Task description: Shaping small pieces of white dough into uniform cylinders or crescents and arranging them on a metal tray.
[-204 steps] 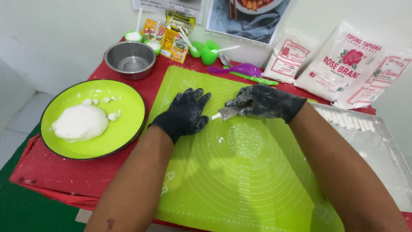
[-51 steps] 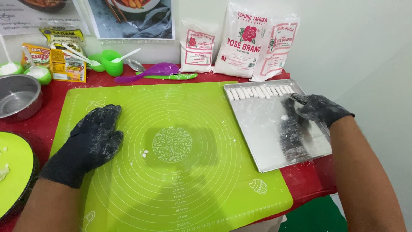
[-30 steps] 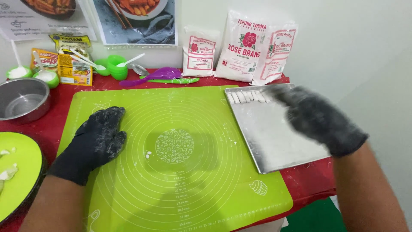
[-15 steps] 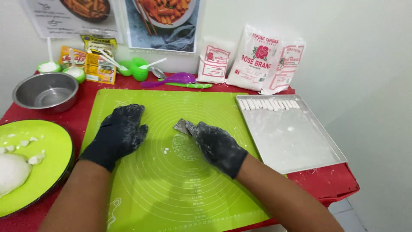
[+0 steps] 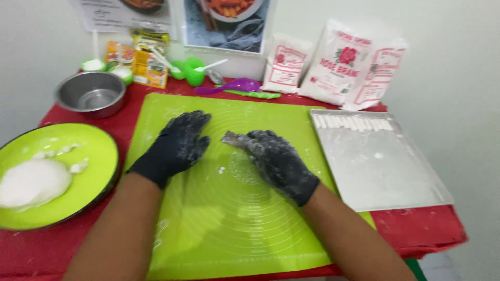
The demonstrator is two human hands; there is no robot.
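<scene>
Both hands (image 5: 224, 151) mid-mat (image 5: 271, 229), edges clear

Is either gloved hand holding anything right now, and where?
Nothing is held. The left hand lies flat on the green mat; the right hand rests open on it too.

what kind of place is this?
Likely a home or small food-prep table: a green silicone baking mat, white flour bags, and a metal tray with a row of dough sticks.
</scene>
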